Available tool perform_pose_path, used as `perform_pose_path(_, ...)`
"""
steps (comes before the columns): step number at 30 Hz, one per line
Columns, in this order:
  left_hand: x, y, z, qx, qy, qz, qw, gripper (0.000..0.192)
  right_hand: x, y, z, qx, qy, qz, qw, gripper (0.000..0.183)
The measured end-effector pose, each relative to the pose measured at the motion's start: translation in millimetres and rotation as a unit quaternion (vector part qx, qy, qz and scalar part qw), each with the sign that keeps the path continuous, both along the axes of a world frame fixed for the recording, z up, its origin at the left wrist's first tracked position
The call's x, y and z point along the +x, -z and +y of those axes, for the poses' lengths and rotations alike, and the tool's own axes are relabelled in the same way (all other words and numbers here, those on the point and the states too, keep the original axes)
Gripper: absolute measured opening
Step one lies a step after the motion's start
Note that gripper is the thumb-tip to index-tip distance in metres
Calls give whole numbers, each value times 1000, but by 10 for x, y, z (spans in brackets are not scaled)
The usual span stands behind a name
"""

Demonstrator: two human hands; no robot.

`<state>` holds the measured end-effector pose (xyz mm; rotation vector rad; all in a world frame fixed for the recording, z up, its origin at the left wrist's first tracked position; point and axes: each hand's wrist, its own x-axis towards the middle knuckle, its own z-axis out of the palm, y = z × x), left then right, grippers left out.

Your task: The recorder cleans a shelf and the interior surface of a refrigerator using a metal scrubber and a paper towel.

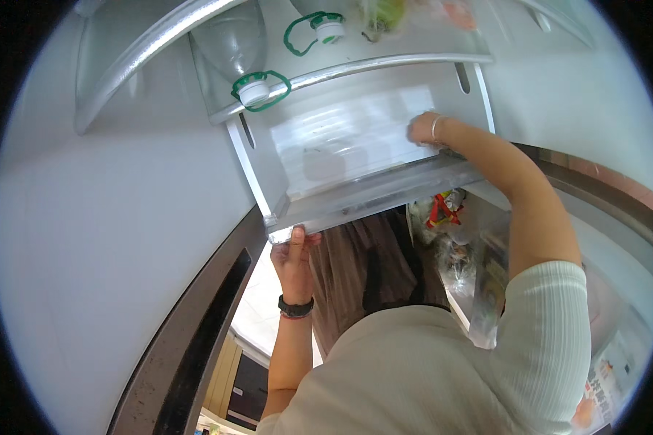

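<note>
A white refrigerator drawer with a clear front rim is pulled out before me. My left hand grips the drawer's left front corner, thumb on top and fingers below. Inside the drawer at the right, my right hand is curled low over the white drawer floor. It is blurred, and whether it holds something such as a cloth cannot be told. A few small dark specks lie on the drawer floor.
Above the drawer, a glass shelf with a silver edge holds plastic bottles with white caps and green loops, plus bagged produce. The refrigerator door stands at the left. Plastic-wrapped goods sit in a door compartment at lower right.
</note>
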<state>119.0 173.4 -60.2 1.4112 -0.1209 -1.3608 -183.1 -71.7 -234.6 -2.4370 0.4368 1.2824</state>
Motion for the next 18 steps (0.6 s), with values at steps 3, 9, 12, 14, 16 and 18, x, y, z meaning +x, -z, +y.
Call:
perform_pose_path(3,-22,-22,-13,7,-6,-13,1000,24,285,-196,-22,2,40,-103,994,12)
perform_pose_path(9,20,-25,-14,16,15,-9,1000,22,571,-459,-231,22,279,-352,893,29)
perform_pose_path(12,23,-13,-16,12,23,-4,1000,21,178,-273,-440,-62,269,-314,909,36)
perform_pose_path(14,23,1,-8,13,14,-3,1000,18,64,-272,-465,-113,317,-240,911,37)
perform_pose_path(16,10,11,0,14,-10,-2,1000,15,127,-530,-332,-136,442,-144,875,33)
perform_pose_path(18,0,-15,-16,23,-15,-2,1000,15,145,-446,-129,-206,391,-112,890,27)
